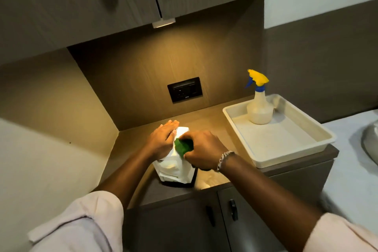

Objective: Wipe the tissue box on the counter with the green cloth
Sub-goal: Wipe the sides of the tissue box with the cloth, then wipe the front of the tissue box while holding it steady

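A white tissue box (173, 170) stands on the brown counter (206, 120) near its front edge, with a dark base under it. My left hand (162, 138) lies flat on the box's top left side, fingers together, steadying it. My right hand (204, 149) is closed around a bunched green cloth (182, 146) and presses it against the top of the box. The box's right side is hidden behind my right hand and wrist, which wears a silver bracelet.
A cream plastic tray (306, 141) sits at the counter's right end with a spray bottle (258, 106) with a yellow and blue head standing in it. A black wall socket (185, 89) is on the back panel. Upper cabinets hang overhead; lower cabinet doors (204, 221) are below.
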Tool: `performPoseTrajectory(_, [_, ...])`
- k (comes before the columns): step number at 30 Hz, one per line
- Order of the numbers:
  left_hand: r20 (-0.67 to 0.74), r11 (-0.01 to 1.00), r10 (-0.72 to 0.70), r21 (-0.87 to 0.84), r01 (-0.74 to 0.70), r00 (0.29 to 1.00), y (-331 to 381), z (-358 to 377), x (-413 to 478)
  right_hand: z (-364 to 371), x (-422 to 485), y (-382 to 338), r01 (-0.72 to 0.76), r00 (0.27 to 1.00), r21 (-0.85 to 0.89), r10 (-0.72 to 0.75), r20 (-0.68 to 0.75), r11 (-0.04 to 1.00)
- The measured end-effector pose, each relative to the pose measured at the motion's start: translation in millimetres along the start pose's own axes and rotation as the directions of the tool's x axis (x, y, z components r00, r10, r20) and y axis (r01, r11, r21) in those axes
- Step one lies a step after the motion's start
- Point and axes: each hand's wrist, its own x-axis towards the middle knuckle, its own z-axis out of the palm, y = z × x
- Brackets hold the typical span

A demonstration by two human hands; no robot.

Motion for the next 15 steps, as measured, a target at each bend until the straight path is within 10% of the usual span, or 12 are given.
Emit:
performPoseTrajectory(5, [0.232,1.000,0.004,-0.024,0.002,0.973,5.5,-32.9,6.2,-4.2,-46.7,19.5,-0.033,0.960,0.130,-0.005,0.279,0.991])
performPoseTrajectory(10, [0.678,0.985,-0.106,0.171,-0.015,0.727,18.4,-69.4,20.7,-1.8,-64.1,59.2,-0.099,0.983,0.323,0.041,0.181,0.941])
performPoseTrajectory(15, [0.613,0.968,-0.146,0.250,-0.016,0.776,36.6,-58.5,24.0,6.1,-61.0,75.9,-0.098,0.995,0.504,0.067,0.079,0.858])
